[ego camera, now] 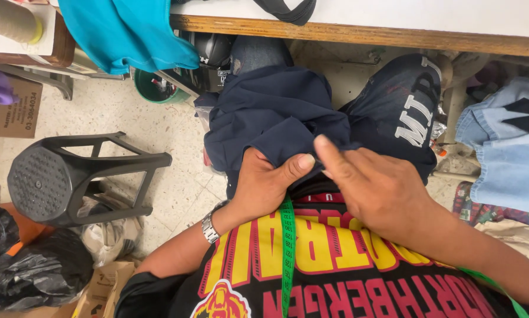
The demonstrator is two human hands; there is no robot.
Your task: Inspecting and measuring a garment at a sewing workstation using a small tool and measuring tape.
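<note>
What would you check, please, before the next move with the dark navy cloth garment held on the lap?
1. Left hand grips the dark navy cloth garment: ok, fingers curl into a fold and the thumb lies on top.
2. Right hand on the same fold: ok, its fingers rest on the cloth beside the left thumb.
3. Garment clear of the floor: cannot tell, its far edge is hidden.
4. Green measuring tape within reach: ok, it hangs down the chest over the black printed shirt.
5. Black plastic stool out of the way: ok, it lies tipped over on the floor, apart from the hands.
</note>
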